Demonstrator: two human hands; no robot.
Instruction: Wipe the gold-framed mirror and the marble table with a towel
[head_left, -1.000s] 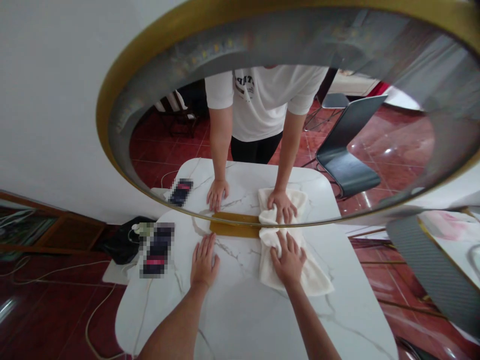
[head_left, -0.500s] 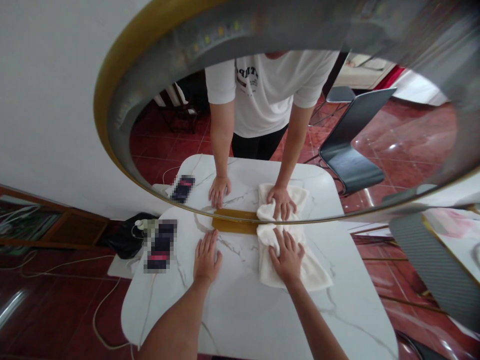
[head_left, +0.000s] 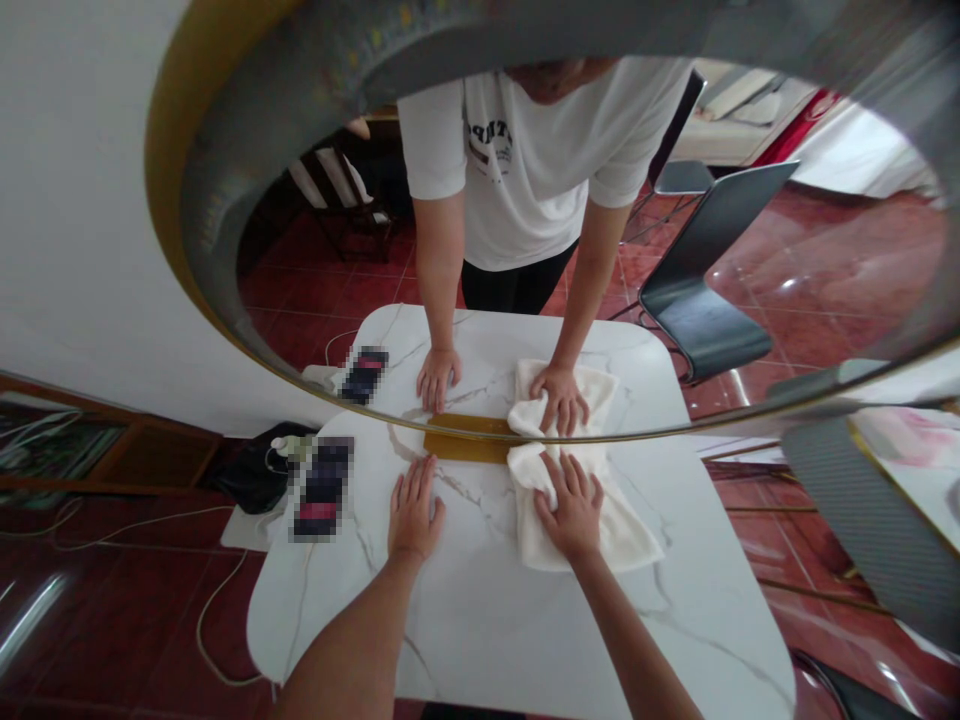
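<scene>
My left hand (head_left: 412, 512) lies flat on the white marble-patterned table (head_left: 480, 640), fingers stretched forward, holding nothing. Under my right hand (head_left: 573, 508) is a white cloth (head_left: 626, 540), spread on the tabletop with a rumpled fold near the thumb and forefinger. The right fingers are spread and press down on the cloth. Between the hands and just beyond them sits a gold base plate (head_left: 465, 448), against the lower rim of a large oval mirror (head_left: 166, 190). Both hands and the cloth appear again in the reflection.
A dark pixelated rectangular object (head_left: 324, 488) lies at the table's left edge. Behind it are a black bag (head_left: 255, 468) and a white cable (head_left: 201, 625) trailing to the red tiled floor. A grey ribbed piece of furniture (head_left: 862, 520) stands to the right.
The camera view has shifted slightly, so the mirror looks larger and nearer. My right hand and the cloth's far fold sit a touch further left and forward; my left hand stays put.
</scene>
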